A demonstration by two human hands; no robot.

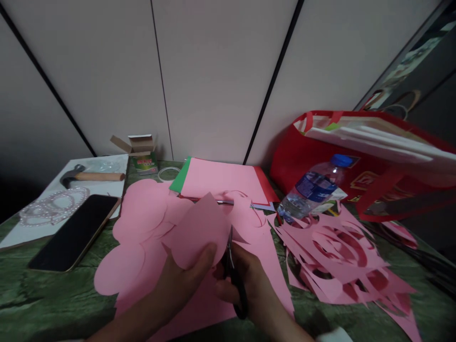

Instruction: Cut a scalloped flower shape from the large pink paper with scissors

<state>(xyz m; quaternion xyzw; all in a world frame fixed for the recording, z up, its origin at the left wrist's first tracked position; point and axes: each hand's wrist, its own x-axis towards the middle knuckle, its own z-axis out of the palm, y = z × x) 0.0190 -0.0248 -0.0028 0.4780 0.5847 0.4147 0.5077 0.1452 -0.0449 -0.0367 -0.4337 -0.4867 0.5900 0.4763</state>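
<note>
Pink paper piece sits at the centre of the clock, raised over larger pink sheets. It should be very light, thin and bendy, likely to crease or tear if squeezed hard; the flat body, a little in from the edge, looks the best place to pinch it, clear of the blades.

The left hand, at about 7 o'clock, does just that: the thumb lies flat on the near face, pressing the paper against fingers hidden behind. The right hand, near 4 o'clock, is curled round the handles of black-handled scissors, their blades pointing up at the paper's right edge; how far the blades are parted I cannot tell.

Further out, rounded pink cut-outs overlap at 9 to 10 o'clock, a stack of coloured sheets lies towards 1, a bottle leans between 2 and 3, and pink offcuts heap up between 3 and 4.
</note>
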